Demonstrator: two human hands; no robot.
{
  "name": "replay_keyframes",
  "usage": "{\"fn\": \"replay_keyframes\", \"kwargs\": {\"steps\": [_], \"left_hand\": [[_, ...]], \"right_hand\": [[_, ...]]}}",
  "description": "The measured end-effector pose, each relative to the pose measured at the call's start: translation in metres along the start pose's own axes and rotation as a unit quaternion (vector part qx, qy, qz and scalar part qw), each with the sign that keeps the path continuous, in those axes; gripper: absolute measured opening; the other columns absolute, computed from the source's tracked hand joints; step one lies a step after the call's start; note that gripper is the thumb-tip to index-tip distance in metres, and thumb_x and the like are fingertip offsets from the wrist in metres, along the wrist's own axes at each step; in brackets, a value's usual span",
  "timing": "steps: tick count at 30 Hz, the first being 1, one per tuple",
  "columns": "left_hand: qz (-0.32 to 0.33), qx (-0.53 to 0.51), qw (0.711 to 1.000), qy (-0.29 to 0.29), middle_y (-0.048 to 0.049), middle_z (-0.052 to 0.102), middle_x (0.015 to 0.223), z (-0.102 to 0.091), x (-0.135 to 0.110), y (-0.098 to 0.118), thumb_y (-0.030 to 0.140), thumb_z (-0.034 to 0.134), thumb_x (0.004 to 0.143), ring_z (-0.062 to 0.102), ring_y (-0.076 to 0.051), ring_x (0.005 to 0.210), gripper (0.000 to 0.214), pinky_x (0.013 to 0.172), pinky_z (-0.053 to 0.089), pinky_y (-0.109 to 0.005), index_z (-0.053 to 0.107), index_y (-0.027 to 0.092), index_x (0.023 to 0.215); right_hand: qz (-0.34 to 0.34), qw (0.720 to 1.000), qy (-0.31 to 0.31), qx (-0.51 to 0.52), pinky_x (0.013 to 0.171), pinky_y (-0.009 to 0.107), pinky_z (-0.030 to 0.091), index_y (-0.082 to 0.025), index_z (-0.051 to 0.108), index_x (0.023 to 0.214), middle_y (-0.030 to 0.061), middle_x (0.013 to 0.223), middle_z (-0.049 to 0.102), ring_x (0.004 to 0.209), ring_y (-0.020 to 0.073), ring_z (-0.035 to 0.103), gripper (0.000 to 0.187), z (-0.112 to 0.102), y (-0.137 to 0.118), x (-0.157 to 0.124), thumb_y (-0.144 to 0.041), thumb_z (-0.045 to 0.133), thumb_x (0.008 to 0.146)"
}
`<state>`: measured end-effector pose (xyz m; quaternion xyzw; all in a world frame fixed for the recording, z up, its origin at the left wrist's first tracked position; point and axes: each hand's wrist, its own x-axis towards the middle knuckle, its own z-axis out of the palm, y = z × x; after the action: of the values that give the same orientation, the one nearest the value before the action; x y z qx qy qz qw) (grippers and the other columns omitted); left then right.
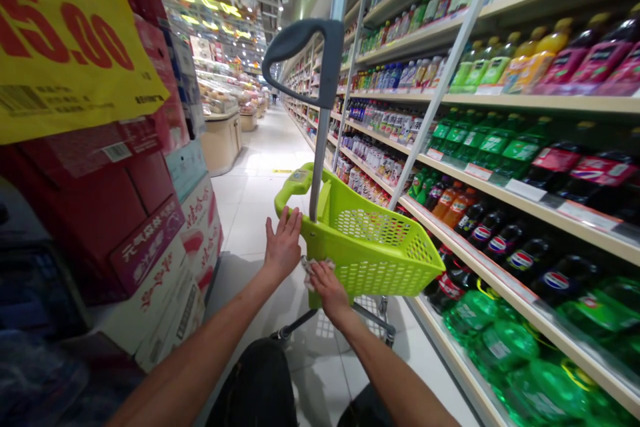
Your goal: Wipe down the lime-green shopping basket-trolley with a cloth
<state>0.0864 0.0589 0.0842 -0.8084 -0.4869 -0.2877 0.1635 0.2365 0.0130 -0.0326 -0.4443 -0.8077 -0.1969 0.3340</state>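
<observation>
A lime-green shopping cart (380, 247) with a perforated basket stands in front of me, side-on. From its end rises a grey metal pole topped by a dark grey loop handle (326, 60). My left hand (283, 241) lies against the cart's green end beside the pole, fingers stretched out and holding nothing. Just right of it and lower, my right hand (327, 285) presses a crumpled whitish cloth or tissue (311, 272) to the cart's lower body. The fingers partly cover the cloth. No goods show in the visible part of the basket.
Shelves (530, 193) of bottled drinks run along the right, close to the cart. Stacked drink cartons (150, 247) and a yellow price sign (65, 47) stand close on the left. A tiled aisle (260, 147) stretches ahead past wooden display counters (223, 140).
</observation>
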Motion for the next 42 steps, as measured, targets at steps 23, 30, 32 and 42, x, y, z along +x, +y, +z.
{"fn": "replay_keyframes", "kwargs": {"steps": [23,30,32,42], "left_hand": [[0.06,-0.043,0.996,0.045,-0.0139,0.032,0.139,0.014,-0.017,0.034,0.013,0.038,0.07,0.02,-0.022,0.132,0.058,0.107,0.005,-0.049,0.037,0.007,0.128],[0.122,-0.029,0.992,-0.016,-0.0123,0.031,0.139,0.021,-0.006,0.052,0.013,0.038,0.07,0.019,-0.022,0.132,0.061,0.108,0.003,-0.049,0.033,0.009,0.131],[0.127,-0.026,0.991,-0.029,-0.0114,0.033,0.139,0.025,-0.002,0.059,0.014,0.036,0.072,0.02,-0.023,0.132,0.058,0.108,0.004,-0.05,0.035,0.009,0.13],[0.112,-0.005,0.992,-0.054,-0.0098,0.031,0.14,0.03,-0.005,0.065,0.017,0.035,0.076,0.019,-0.023,0.132,0.056,0.107,0.008,-0.052,0.033,0.009,0.131]], "right_hand": [[0.13,0.989,0.076,0.002,0.106,0.041,0.028,-0.012,0.047,0.123,0.0116,0.134,0.04,0.132,0.0174,0.016,0.049,-0.05,0.044,0.056,0.0,0.033,0.077],[0.214,0.968,0.116,-0.059,0.104,0.05,0.027,-0.015,0.048,0.122,0.0102,0.133,0.041,0.132,0.0191,0.018,0.059,-0.064,0.089,-0.021,0.005,0.028,0.07],[0.197,0.973,0.109,-0.057,0.104,0.049,0.028,-0.014,0.05,0.121,0.0104,0.133,0.04,0.132,0.0191,0.017,0.055,-0.061,0.081,-0.015,0.004,0.03,0.072],[0.221,0.966,0.108,-0.083,0.101,0.048,0.031,-0.013,0.053,0.116,0.0123,0.131,0.042,0.13,0.0206,0.022,0.05,-0.073,0.103,-0.054,0.001,0.028,0.074]]}}
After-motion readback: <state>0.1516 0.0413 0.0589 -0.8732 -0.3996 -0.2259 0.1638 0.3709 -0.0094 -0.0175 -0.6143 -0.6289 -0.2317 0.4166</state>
